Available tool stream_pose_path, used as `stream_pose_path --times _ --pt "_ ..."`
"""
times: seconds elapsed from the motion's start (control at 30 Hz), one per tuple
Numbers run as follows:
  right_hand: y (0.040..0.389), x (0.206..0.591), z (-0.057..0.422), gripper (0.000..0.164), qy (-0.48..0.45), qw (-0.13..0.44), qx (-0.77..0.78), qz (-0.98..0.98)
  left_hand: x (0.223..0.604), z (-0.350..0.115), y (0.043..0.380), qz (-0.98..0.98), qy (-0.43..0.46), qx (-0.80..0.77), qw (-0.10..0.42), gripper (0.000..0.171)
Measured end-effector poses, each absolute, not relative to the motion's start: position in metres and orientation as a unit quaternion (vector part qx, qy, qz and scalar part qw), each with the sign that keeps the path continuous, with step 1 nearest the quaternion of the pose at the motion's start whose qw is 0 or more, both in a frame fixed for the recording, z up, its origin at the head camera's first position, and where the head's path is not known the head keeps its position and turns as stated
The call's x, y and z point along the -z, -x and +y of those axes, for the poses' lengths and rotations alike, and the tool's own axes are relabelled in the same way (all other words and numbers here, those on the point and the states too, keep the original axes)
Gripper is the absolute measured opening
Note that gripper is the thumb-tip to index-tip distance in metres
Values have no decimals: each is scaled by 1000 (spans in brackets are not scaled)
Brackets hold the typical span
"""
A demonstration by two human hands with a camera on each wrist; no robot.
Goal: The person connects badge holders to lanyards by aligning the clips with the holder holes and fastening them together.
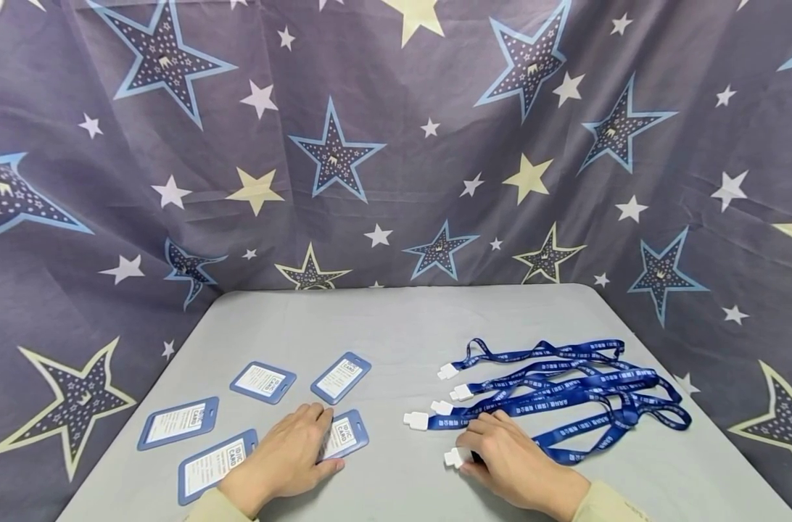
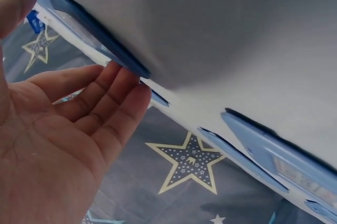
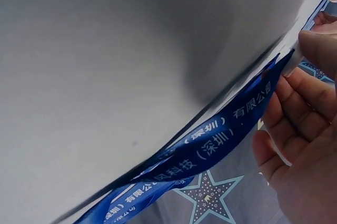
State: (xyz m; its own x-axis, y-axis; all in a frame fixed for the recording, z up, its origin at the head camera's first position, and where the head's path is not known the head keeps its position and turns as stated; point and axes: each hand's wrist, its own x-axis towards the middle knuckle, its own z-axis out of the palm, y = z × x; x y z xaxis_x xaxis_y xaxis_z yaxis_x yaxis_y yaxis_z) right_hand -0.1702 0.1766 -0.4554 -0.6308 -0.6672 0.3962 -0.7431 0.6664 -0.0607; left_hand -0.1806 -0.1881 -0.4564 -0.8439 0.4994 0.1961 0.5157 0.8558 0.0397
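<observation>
On the table's left side my left hand [image 1: 283, 451] grips the edges of a blue ID card holder [image 1: 353, 432] lying flat. Its thumb is at the near edge and its fingers at the far left edge, as the left wrist view also shows. On the right, my right hand [image 1: 516, 462] pinches a blue lanyard [image 3: 226, 129] by its white plastic clip [image 1: 456, 457]. Thumb and fingers cover part of that clip. The lanyard's printed strap [image 1: 568, 455] trails off behind the hand to the right.
Other blue card holders [image 1: 263, 382] lie spread around the left hand, one partly under the forearm. Several more blue lanyards [image 1: 553, 399] lie bunched beyond the right hand, white clips [image 1: 416, 420] pointing left. A star-patterned cloth [image 1: 396, 145] hangs behind the grey table [image 1: 396, 319].
</observation>
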Motion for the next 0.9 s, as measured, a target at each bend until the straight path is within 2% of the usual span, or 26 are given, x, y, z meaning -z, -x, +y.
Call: stream_pose_path --times 0.5,0.9 --pt "169 455 176 14 -400 178 -112 -892 454 -183 183 -962 261 48 61 72" --pt "169 455 176 14 -404 184 -114 -889 454 -184 185 -955 281 54 81 61"
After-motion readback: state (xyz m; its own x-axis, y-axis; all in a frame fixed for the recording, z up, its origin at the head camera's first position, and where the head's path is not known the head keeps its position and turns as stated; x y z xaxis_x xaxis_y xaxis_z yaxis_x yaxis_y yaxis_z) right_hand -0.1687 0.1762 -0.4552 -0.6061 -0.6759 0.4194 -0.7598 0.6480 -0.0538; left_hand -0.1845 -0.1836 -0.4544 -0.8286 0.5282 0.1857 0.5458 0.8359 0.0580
